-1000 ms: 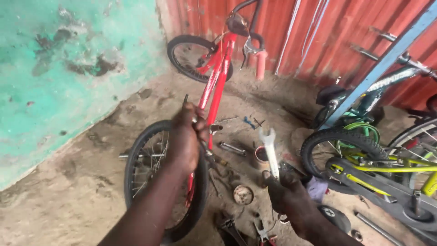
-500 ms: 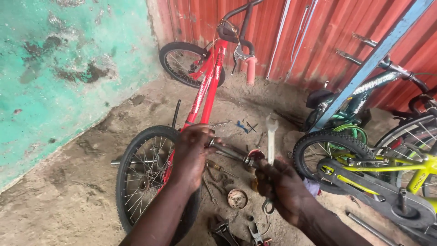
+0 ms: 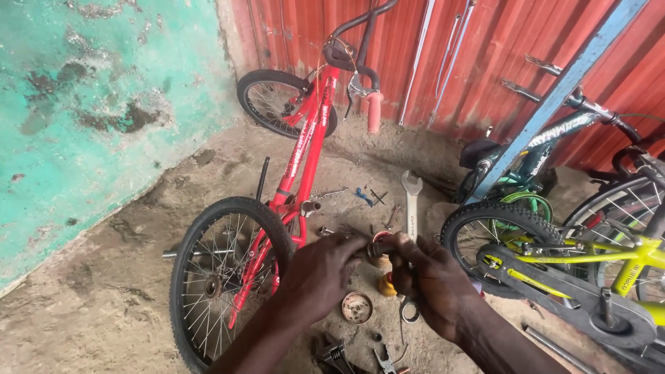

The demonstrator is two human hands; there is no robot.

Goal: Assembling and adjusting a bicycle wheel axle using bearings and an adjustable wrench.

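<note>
A small red bicycle (image 3: 305, 149) lies on its side on the dirt floor, rear wheel (image 3: 225, 277) nearest me. My left hand (image 3: 322, 273) and my right hand (image 3: 429, 280) meet over a short dark metal part (image 3: 381, 246) held between their fingertips. My right hand also grips a long silver combination wrench (image 3: 411, 208), its open jaw pointing up and its ring end (image 3: 409, 309) hanging below the palm. A small yellow piece (image 3: 385, 284) shows under the hands.
A yellow bicycle (image 3: 589, 266) and a dark bicycle (image 3: 554, 138) stand at right by a blue post (image 3: 554, 97). A round metal cap (image 3: 357, 307), pliers (image 3: 382, 360) and small loose parts lie on the ground. Green wall at left, red corrugated sheet behind.
My left hand has left the rear wheel and come to the right hand. Both hands now close around the small dark part, and the wrench has stayed upright.
</note>
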